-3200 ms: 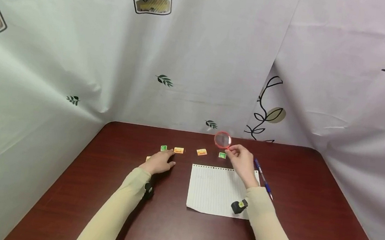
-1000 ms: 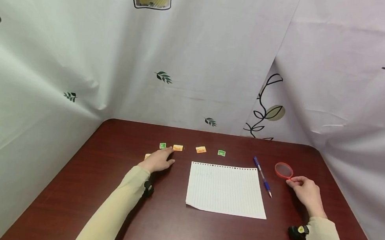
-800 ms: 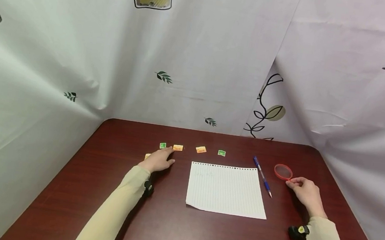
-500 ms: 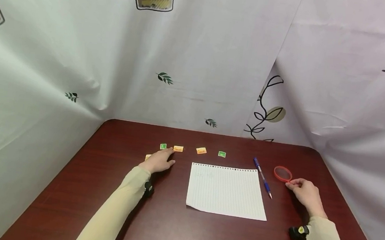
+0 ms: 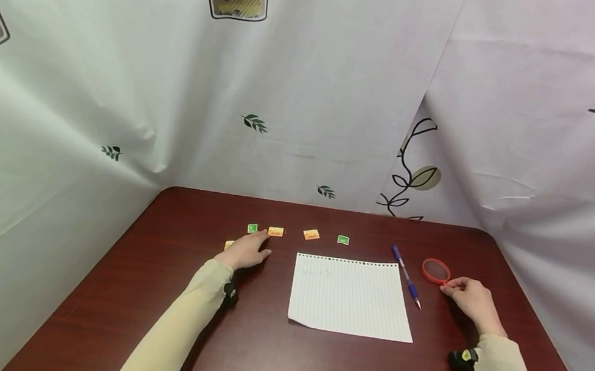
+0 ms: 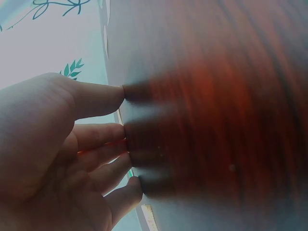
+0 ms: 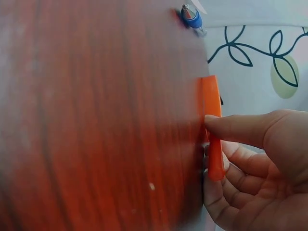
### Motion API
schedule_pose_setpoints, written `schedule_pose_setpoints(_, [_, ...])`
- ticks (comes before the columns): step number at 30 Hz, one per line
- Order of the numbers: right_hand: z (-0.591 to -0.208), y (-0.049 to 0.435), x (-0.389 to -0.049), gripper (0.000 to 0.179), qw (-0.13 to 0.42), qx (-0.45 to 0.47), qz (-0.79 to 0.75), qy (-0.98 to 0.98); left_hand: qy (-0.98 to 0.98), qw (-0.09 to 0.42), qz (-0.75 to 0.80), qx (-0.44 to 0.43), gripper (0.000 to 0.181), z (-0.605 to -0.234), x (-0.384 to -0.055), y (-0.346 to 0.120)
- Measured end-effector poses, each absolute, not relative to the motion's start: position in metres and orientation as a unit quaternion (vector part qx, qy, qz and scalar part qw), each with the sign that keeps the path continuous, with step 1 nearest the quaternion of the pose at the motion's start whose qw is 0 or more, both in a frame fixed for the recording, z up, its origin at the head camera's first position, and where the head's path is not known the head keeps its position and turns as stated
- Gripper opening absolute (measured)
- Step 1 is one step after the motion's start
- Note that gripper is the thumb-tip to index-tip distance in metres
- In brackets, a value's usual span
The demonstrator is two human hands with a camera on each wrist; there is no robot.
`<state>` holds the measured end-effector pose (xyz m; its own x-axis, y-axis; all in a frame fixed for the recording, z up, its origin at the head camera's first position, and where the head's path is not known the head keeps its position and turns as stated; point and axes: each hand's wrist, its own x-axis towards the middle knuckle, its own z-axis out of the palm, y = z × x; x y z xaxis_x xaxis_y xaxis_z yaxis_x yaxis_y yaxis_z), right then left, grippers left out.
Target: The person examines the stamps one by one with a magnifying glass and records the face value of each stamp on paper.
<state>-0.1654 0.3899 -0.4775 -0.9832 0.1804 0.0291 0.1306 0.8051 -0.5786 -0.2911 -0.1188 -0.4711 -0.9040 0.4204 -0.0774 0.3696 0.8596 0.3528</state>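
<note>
At the right of the table, my right hand (image 5: 477, 303) pinches the handle of a red-rimmed magnifying glass (image 5: 436, 271). In the right wrist view its orange-red rim (image 7: 210, 94) lies against the tabletop, with the thumb and fingers on either side of the handle. My left hand (image 5: 244, 250) rests on the table at the left, holding nothing visible. Its fingertips touch the wood beside a green stamp (image 5: 253, 228) and an orange stamp (image 5: 276, 231); another yellowish stamp (image 5: 228, 244) is partly hidden behind the hand. Farther right lie a second orange stamp (image 5: 311, 234) and a green stamp (image 5: 343, 240).
A lined sheet of paper (image 5: 352, 299) with faint writing at its top left lies between my hands. Beside its right edge is a blue pen (image 5: 406, 277). White patterned cloth (image 5: 308, 89) hangs around the brown table (image 5: 277, 367).
My right hand has carried the magnifying glass from above the right-hand green stamp to the right, past the pen, and lowered it to the tabletop. The left hand has stayed in place.
</note>
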Motion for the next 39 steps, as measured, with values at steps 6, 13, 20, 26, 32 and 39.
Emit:
schedule_pose_setpoints(6, [-0.478,0.39,-0.167,0.029,0.035,-0.086,0.302,-0.949,0.961,0.079,0.168,0.204,0.057,-0.47,-0.29,-0.117])
schedule_pose_setpoints(13, [-0.475,0.389,-0.166,0.033,0.018,-0.095,0.309,-0.946,0.962,0.077,0.166,0.203,0.057,-0.472,-0.29,-0.117])
schedule_pose_setpoints(20, [-0.473,0.39,-0.165,0.037,0.004,-0.09,0.307,-0.948,0.96,0.081,0.172,0.204,0.057,-0.471,-0.288,-0.118])
schedule_pose_setpoints(26, [-0.467,0.392,-0.164,0.054,0.001,-0.088,0.303,-0.949,0.956,0.099,0.169,0.22,0.059,-0.467,-0.291,-0.121])
schedule_pose_setpoints(32, [-0.461,0.39,-0.156,0.051,0.046,-0.084,0.302,-0.948,0.956,0.106,0.174,0.21,0.06,-0.464,-0.289,-0.12])
schedule_pose_setpoints(39, [-0.448,0.379,-0.151,0.045,0.057,-0.056,0.297,-0.952,0.95,0.084,0.205,0.219,0.058,-0.472,-0.275,-0.113])
